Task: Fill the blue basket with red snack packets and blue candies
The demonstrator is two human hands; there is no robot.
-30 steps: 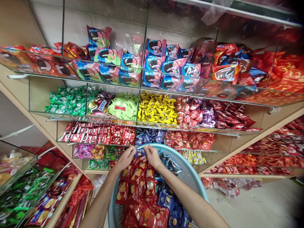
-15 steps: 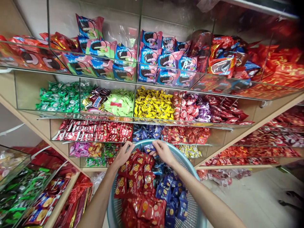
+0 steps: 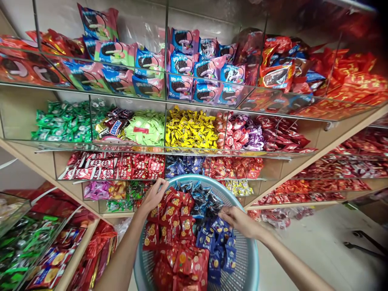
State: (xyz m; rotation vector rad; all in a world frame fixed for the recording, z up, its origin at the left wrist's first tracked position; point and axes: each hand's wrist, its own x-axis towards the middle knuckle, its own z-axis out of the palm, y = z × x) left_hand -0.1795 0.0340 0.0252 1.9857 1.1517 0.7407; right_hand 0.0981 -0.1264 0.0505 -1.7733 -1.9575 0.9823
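Note:
A round teal plastic basket (image 3: 247, 266) is in front of me below the shelves, its far rim close to them. At the far left of that rim is my left hand (image 3: 154, 196), its fingers curled over the edge. My right hand (image 3: 238, 220) reaches over the right rim, fingers bent together against the top of the dark blue candy packets (image 3: 226, 258); whether a packet is between them is hidden. Red packets (image 3: 190, 262) with orange-slice prints fill the left side. Shiny black-and-blue wrapped candies (image 3: 200, 198) lie toward the far rim.
Glass-fronted shelves (image 3: 194, 151) hold yellow (image 3: 190, 127), green (image 3: 65, 121) and red candies, with cookie packs (image 3: 182, 62) on top. Blue packets (image 3: 184, 165) fill a bin just beyond the basket. Glass candy bins (image 3: 39, 242) stand at left, and tiled floor (image 3: 306, 246) shows at right.
My right hand has moved from the far rim, where it held a blue packet, back and right onto the blue pile. My left hand stays at the rim. The view shifted slightly.

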